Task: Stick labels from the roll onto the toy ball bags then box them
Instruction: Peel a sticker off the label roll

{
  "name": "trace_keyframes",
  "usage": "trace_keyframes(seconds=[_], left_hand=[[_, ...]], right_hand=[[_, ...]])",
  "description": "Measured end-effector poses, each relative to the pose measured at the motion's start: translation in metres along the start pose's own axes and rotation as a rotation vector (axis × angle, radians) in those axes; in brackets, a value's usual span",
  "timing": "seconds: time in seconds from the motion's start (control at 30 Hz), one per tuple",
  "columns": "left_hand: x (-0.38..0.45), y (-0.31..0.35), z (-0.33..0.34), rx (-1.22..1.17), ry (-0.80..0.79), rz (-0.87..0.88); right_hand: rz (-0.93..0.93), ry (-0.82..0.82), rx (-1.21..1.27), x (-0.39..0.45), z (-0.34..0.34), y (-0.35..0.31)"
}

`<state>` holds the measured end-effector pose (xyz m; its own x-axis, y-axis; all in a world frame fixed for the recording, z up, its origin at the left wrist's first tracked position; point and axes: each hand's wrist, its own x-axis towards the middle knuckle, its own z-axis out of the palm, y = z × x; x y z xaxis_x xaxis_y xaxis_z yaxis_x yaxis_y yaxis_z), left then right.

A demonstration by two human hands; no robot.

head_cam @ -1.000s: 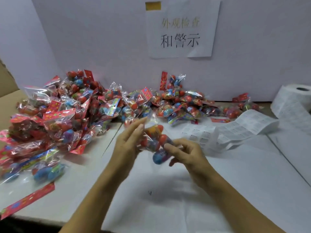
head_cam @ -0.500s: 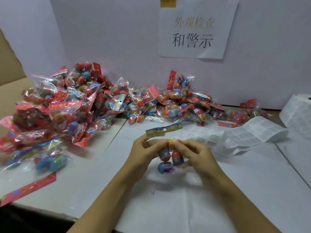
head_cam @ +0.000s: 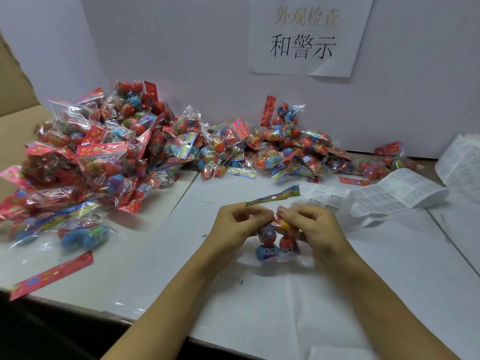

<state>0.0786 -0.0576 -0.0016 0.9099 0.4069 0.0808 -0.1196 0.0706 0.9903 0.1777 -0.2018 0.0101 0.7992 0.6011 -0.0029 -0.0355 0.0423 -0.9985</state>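
My left hand [head_cam: 237,224] and my right hand [head_cam: 313,227] both pinch one toy ball bag [head_cam: 276,242] above the white table, near its middle. The bag hangs upright, its coloured header card [head_cam: 272,197] sticking up to the right, with blue, red and yellow balls below my fingers. A strip of white labels [head_cam: 394,196] runs from just behind my right hand to the label roll [head_cam: 461,159] at the right edge. Whether a label sits on the held bag cannot be told.
A big heap of toy ball bags [head_cam: 109,154] covers the left and back of the table [head_cam: 259,307]. A cardboard box flap [head_cam: 13,118] shows at far left. A paper sign [head_cam: 306,35] hangs on the white back wall. One loose red header card [head_cam: 52,278] lies near the front left edge.
The bag was turned from lying across my fingers to hanging upright, header card on top. Both hands closed in on its upper part and now pinch it together.
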Motion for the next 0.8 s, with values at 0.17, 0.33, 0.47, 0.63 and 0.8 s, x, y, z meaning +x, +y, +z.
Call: trace_keyframes(seconds=[0.17,0.33,0.47,0.63,0.8], left_hand=[[0.0,0.002,0.0,-0.077,-0.034,-0.077],[0.003,0.004,-0.001,-0.108,0.085,-0.108],[0.006,0.004,-0.001,-0.123,0.13,-0.14],[0.003,0.005,-0.004,-0.161,0.013,-0.226],[0.0,-0.002,-0.005,-0.074,-0.182,-0.159]], right_hand=[[-0.013,0.026,-0.021,0.001,-0.002,-0.001],[0.048,-0.002,0.042,-0.002,-0.001,-0.005],[0.013,0.056,0.11,-0.002,0.0,-0.007],[0.011,0.102,0.193,0.0,-0.002,-0.007],[0.014,-0.083,0.152,-0.001,-0.009,-0.011]])
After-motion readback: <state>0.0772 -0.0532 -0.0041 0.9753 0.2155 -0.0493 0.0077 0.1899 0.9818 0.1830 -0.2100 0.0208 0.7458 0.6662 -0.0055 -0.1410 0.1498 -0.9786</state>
